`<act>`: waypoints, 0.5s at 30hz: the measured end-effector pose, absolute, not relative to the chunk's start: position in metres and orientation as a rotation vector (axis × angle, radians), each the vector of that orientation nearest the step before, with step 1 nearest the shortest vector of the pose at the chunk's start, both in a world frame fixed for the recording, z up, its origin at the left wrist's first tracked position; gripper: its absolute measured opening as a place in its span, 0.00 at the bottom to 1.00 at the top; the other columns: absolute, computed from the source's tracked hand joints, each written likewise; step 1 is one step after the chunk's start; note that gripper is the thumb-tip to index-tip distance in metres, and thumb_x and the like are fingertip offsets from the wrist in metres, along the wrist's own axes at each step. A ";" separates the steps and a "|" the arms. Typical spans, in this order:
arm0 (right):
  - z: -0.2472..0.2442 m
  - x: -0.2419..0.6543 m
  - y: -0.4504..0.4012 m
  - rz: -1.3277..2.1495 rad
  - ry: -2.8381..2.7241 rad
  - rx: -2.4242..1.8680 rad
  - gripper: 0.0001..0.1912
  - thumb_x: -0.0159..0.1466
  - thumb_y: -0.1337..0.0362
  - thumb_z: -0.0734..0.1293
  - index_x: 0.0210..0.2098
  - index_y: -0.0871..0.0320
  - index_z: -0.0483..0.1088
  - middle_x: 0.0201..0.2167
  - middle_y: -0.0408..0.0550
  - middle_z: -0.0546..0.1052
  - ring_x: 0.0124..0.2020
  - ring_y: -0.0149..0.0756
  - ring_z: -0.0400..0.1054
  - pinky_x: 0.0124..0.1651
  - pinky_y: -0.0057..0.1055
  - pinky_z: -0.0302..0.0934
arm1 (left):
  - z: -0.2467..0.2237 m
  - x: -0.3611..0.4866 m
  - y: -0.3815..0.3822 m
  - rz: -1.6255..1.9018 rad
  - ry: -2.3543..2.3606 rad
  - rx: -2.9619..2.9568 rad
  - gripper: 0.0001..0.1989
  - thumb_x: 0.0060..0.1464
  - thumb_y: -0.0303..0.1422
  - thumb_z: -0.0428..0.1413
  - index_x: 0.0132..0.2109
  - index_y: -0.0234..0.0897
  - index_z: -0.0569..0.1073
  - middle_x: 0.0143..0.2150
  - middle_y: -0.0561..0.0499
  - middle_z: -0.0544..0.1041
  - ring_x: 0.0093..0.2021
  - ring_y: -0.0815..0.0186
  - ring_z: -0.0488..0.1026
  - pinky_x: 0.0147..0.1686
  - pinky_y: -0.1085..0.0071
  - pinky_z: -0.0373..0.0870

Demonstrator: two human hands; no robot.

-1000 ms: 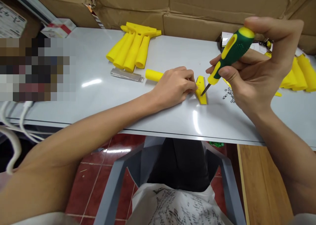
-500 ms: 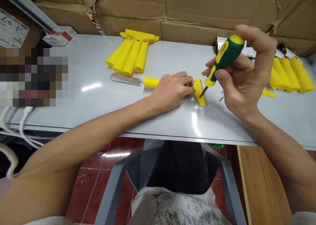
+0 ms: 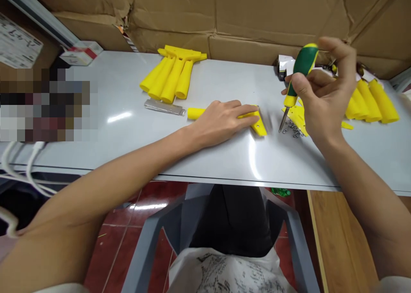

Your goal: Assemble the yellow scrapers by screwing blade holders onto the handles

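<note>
Screw work, by the look of it, on a white table: one hand pins, the other holds the driver.
Nearest, the left hand lies over the yellow T-shaped piece, fingers closed down around its neck, handle poking out to the left and head to the right. Beside it, the right hand grasps the screwdriver between thumb and fingers, one finger raised near the butt; the tip points down, clear of the piece, by loose small metal parts; whether it touches any I cannot tell. The step seems to be fetching a fastener, so the next move calls for a careful pick-up with the tip. Farther back lie a metal strip and stacked yellow handles.
</note>
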State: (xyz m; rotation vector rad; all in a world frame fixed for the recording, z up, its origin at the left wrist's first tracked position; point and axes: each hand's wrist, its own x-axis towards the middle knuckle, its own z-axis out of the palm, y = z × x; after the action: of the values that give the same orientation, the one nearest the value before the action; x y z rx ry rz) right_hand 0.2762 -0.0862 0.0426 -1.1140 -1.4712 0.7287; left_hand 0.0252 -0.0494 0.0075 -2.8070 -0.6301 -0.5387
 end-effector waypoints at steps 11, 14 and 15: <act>0.027 0.290 -0.071 0.687 -1.591 -1.403 0.28 0.64 0.49 0.76 0.60 0.44 0.70 0.46 0.48 0.80 0.38 0.46 0.79 0.39 0.47 0.76 | 0.008 0.029 -0.052 -0.439 -0.522 -2.686 0.19 0.72 0.22 0.50 0.60 0.44 0.78 0.61 0.50 0.83 0.53 0.59 0.79 0.32 0.68 0.70; 0.030 0.289 -0.072 0.586 -1.750 -1.534 0.26 0.63 0.52 0.76 0.59 0.49 0.74 0.39 0.49 0.80 0.35 0.45 0.76 0.40 0.46 0.73 | 0.010 0.032 -0.053 -0.462 -0.688 -2.659 0.22 0.71 0.20 0.46 0.64 0.39 0.73 0.61 0.46 0.82 0.52 0.57 0.78 0.40 0.65 0.74; 0.031 0.288 -0.073 0.537 -1.813 -1.575 0.26 0.63 0.52 0.75 0.59 0.50 0.76 0.37 0.48 0.79 0.35 0.45 0.76 0.42 0.47 0.73 | 0.011 0.032 -0.054 -0.485 -0.751 -2.651 0.22 0.71 0.21 0.45 0.65 0.38 0.72 0.61 0.44 0.81 0.52 0.56 0.78 0.44 0.63 0.75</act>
State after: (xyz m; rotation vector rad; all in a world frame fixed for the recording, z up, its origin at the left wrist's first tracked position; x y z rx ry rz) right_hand 0.2881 -0.0726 0.0314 -1.5754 -1.8130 0.5372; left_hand 0.0321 -0.0538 0.0106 -2.6506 -0.7511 -0.4846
